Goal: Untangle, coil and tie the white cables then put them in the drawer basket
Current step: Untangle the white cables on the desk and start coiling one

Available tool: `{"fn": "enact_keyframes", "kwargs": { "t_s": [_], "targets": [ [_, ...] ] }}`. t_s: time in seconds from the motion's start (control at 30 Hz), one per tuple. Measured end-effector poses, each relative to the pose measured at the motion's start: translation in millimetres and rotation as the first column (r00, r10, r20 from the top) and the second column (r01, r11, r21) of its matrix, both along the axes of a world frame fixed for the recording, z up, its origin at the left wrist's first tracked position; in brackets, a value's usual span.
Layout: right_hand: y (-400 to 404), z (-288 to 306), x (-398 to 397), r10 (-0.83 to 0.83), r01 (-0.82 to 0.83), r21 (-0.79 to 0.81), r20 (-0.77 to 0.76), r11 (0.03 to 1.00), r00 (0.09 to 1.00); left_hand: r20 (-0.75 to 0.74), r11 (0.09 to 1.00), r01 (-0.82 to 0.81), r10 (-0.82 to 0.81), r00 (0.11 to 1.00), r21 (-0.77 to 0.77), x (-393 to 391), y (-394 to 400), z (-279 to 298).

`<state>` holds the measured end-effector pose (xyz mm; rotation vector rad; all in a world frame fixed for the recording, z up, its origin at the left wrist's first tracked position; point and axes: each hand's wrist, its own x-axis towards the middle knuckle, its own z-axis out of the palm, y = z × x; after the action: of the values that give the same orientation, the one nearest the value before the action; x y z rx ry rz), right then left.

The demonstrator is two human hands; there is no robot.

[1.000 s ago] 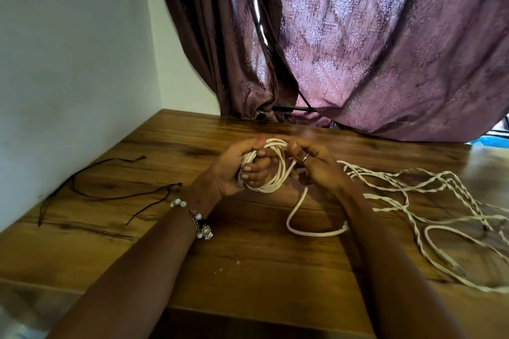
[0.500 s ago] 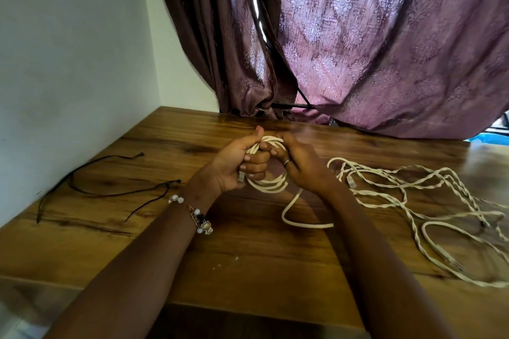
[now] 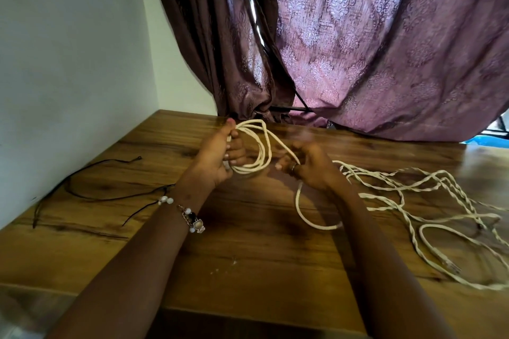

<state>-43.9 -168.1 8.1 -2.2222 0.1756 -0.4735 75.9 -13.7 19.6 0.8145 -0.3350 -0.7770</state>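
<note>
My left hand (image 3: 217,157) grips a coil of white cable (image 3: 260,155) of several loops, held above the wooden table (image 3: 248,256). A strand runs from the coil's top down to my right hand (image 3: 308,166), which pinches it a short way to the right of the coil. Below my right wrist the same cable hangs in a loose loop (image 3: 301,215) on the table. More white cables lie tangled and twisted together (image 3: 413,201) on the right side of the table. No drawer basket is in view.
Thin black cords (image 3: 91,190) lie on the table's left side near the white wall (image 3: 68,63). Purple patterned curtains (image 3: 371,49) hang behind the table's far edge. The table's near edge runs below my forearms.
My hands have come apart: the right hand moved right and away from the coil, drawing a strand out. The coil in my left hand looks larger and more open.
</note>
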Motion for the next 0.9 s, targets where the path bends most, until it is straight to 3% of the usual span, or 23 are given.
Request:
{"fn": "enact_keyframes", "kwargs": {
  "t_s": [0.1, 0.17, 0.2, 0.23, 0.3, 0.37, 0.4, 0.43, 0.47, 0.53, 0.6, 0.67, 0.73, 0.8, 0.9],
  "targets": [
    [15, -9, 7, -0.093, 0.093, -0.001, -0.113, 0.996, 0.989, -0.16, 0.984, -0.058, 0.031, 0.987, -0.17, 8, 1, -1],
    [23, -12, 10, -0.216, 0.18, -0.263, -0.116, 0.948, 0.969, -0.218, 0.956, -0.146, 0.09, 0.972, -0.256, 18, 5, -3],
    [25, -11, 8, -0.17, 0.072, -0.447, -0.183, 0.891, 0.968, -0.231, 0.94, -0.197, 0.134, 0.964, -0.279, 23, 7, -3],
    [28, -9, 5, -0.176, -0.025, -0.601, -0.273, 0.799, 0.946, -0.236, 0.925, -0.247, 0.181, 0.955, -0.289, 27, 9, -3],
    [34, 0, -2, -0.26, -0.155, -0.842, -0.327, 0.516, 0.909, -0.214, 0.905, -0.327, 0.274, 0.938, -0.272, 31, 11, -3],
    [44, 0, -1, -0.237, -0.158, -0.945, -0.23, 0.285, 0.944, -0.151, 0.917, -0.345, 0.319, 0.936, -0.201, 34, 10, -5],
    [46, -2, 1, -0.147, -0.121, -0.971, -0.153, 0.207, 0.977, -0.086, 0.931, -0.342, 0.333, 0.939, -0.131, 34, 9, -7],
    [49, -2, 3, -0.016, -0.061, -0.972, -0.066, 0.225, 0.998, 0.011, 0.936, -0.349, 0.35, 0.937, -0.044, 34, 8, -8],
    [52, -3, 4, 0.112, -0.019, -0.949, 0.017, 0.314, 0.994, 0.123, 0.931, -0.364, 0.358, 0.926, 0.034, 31, 6, -10],
    [53, -3, 7, 0.281, -0.077, -0.804, 0.114, 0.59, 0.953, 0.312, 0.93, -0.344, 0.29, 0.905, 0.132, 20, 1, -14],
    [52, -1, 8, 0.336, -0.116, -0.668, 0.21, 0.735, 0.918, 0.453, 0.949, -0.245, 0.132, 0.882, 0.2, 8, -4, -17],
    [45, 0, 8, 0.271, -0.06, -0.544, 0.317, 0.837, 0.909, 0.558, 0.946, -0.125, -0.066, 0.827, 0.298, -2, -7, -20],
    [33, 2, 7, 0.112, 0.042, -0.345, 0.416, 0.938, 0.903, 0.536, 0.931, 0.01, -0.218, 0.816, 0.364, -10, -7, -20],
    [20, 3, 5, -0.021, 0.114, -0.166, 0.476, 0.98, 0.879, 0.449, 0.93, 0.137, -0.289, 0.845, 0.341, -14, -6, -17],
    [11, -1, 6, -0.057, 0.142, -0.139, 0.489, 0.98, 0.87, 0.322, 0.887, 0.36, -0.444, 0.836, 0.289, -12, -4, -15]
  ]
}}
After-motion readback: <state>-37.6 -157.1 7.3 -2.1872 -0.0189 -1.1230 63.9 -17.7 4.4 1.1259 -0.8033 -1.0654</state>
